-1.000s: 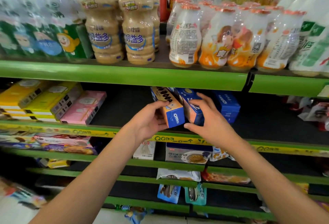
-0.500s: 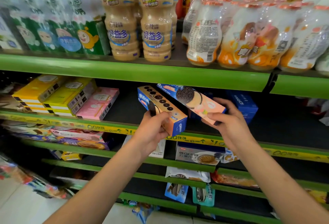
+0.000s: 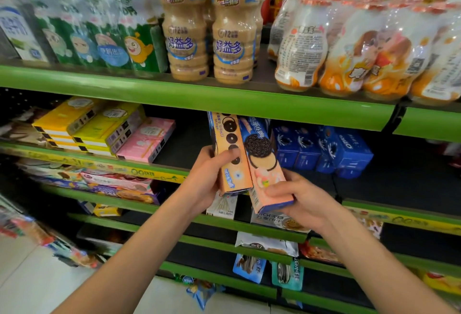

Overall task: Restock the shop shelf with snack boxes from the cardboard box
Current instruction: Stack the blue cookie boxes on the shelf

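Note:
Two long peach-and-blue cookie boxes stand nearly upright side by side in front of the second shelf (image 3: 159,173). My left hand (image 3: 207,179) grips the left box (image 3: 230,164), its thumb across the printed cookies. My right hand (image 3: 301,201) holds the bottom end of the right box (image 3: 264,171), which shows one large dark cookie. The boxes' tops reach just under the green edge of the shelf above (image 3: 224,104). Blue cookie boxes (image 3: 324,149) stand on the shelf behind them. The cardboard box is out of view.
Yellow boxes (image 3: 82,124) and a pink box (image 3: 147,139) lie at the left of the same shelf, with a dark bare gap beside them. Drink bottles (image 3: 212,29) fill the shelf above. Lower shelves hold snack packets (image 3: 267,244). Pale floor (image 3: 37,288) lies bottom left.
Both boxes have been drawn back from the shelf and turned from lying slanted to nearly upright, side by side. The view has shifted left.

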The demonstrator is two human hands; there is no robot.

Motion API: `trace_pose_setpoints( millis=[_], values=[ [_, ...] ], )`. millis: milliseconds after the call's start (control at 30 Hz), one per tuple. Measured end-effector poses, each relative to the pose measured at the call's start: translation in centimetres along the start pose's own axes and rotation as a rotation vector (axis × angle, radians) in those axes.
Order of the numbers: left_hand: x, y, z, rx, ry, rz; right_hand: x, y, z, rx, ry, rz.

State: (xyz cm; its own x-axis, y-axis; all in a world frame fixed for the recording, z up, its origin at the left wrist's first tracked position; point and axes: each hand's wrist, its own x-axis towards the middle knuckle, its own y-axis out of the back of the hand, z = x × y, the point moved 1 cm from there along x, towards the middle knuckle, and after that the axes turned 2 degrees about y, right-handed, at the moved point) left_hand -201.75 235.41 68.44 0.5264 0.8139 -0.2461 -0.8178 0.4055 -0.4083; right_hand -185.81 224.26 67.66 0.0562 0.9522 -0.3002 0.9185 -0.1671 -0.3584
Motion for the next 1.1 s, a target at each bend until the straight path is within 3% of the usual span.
trace_pose_setpoints(
  millis=[333, 800, 1000, 1100],
  values=[
    [-1.0, 1.4, 0.0, 0.094, -0.019, -0.113, 0.8, -1.7, 1.3, 0.083, 0.054, 0.090],
    [-1.0, 3.4, -0.1, 0.295, -0.165, -0.188, -0.7, -1.4, 2.4, -0.059, -0.077, -0.016],
    [-0.3, 5.9, 2.5, 0.285, -0.185, -0.091, -3.3, 0.5, 0.9, -0.486, -0.139, -0.194],
    [-0.3, 7.8, 4.9, 0.348, -0.194, -0.077, -4.5, 2.1, -0.6, -0.681, -0.088, -0.179]
  ],
)
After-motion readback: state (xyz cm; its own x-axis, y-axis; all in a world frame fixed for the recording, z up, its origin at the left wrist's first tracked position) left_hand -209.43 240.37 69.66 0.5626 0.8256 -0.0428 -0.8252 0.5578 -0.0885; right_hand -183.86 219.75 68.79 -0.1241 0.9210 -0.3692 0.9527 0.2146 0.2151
